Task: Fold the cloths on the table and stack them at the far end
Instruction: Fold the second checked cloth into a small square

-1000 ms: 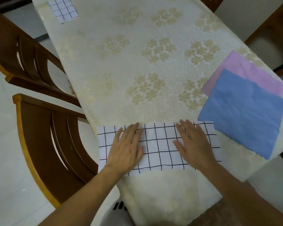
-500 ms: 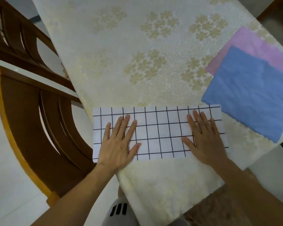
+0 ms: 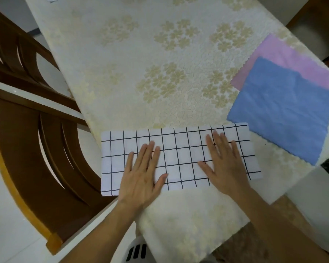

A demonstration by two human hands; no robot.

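Head view: your desk [image 3: 160,76], draped in a cream cloth with pale gold flower clusters, fills the frame, with wooden chairs [image 3: 36,149] at its left edge. At the right edge a blue cloth [image 3: 281,112] lies flat, overlapping a pink cloth [image 3: 291,59] beneath it. Along the near edge sits the white grid-patterned cloth [image 3: 179,147], folded into a long strip, its left end overhanging the desk. Your left hand [image 3: 142,179] and right hand [image 3: 224,168] press flat on it, fingers straight and spread, gripping nothing.
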